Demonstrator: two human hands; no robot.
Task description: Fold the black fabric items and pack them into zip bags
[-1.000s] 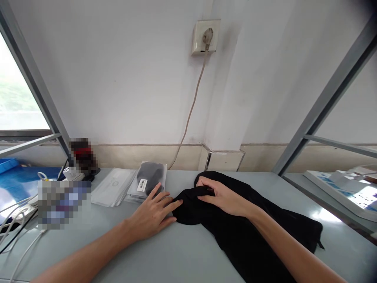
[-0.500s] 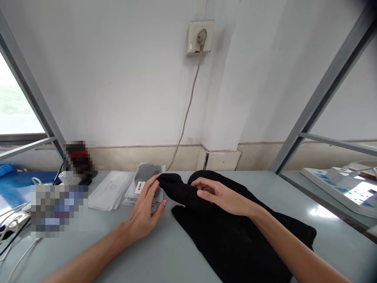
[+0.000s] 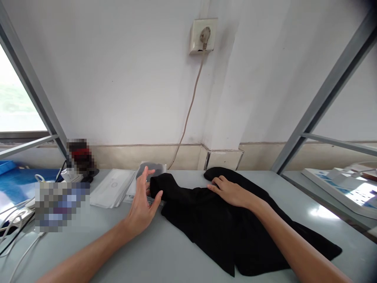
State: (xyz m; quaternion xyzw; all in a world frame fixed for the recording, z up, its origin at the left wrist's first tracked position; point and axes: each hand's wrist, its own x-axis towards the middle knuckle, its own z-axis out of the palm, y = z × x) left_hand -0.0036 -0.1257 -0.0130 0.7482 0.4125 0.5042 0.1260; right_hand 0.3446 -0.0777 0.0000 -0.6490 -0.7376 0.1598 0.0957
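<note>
A black garment [image 3: 206, 226] lies spread on the grey table, with one narrow end raised and bunched toward the left. My left hand [image 3: 141, 208] is beside that end, thumb and index finger apart, and some fingers are partly hidden behind the cloth. On the garment's upper middle rests my right hand [image 3: 232, 193], palm down with its fingers stretched over the fabric. Just behind my left hand sit flat clear packets [image 3: 160, 168] with something dark grey inside.
A stack of white plastic bags [image 3: 110, 188] lies left of the packets. White cables [image 3: 22, 220] tangle at the table's left edge. Metal frame posts [image 3: 297, 129] rise on both sides. A plugged cord [image 3: 193, 94] hangs from a wall socket [image 3: 203, 36].
The garment is spread wider, its lower edge now in view and its raised end farther left. My right hand has slid right and flattened. My left index finger has lifted off the cloth.
</note>
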